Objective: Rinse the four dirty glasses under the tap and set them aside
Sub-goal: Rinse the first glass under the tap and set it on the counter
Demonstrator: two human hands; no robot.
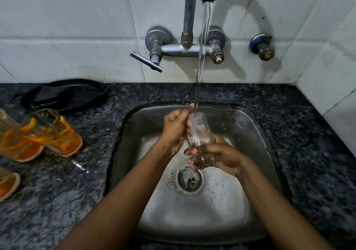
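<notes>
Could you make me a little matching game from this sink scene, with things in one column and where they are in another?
Things:
1. clear glass
2. orange-patterned glasses
3. black pan
4. drain

Places:
A. on the counter against the tiled wall
B. bottom of the sink
C. held in both hands under the running water
D. upside down on the counter, left of the sink

Pairs: 1-C, 2-D, 3-A, 4-B

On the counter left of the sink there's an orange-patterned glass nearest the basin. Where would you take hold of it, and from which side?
Grip the orange-patterned glass around its middle, coming from the sink side on its right. It seems to stand mouth up, so its wall is open to a wrapping hand, while another glass crowds its left. Both hands are busy now.
</notes>
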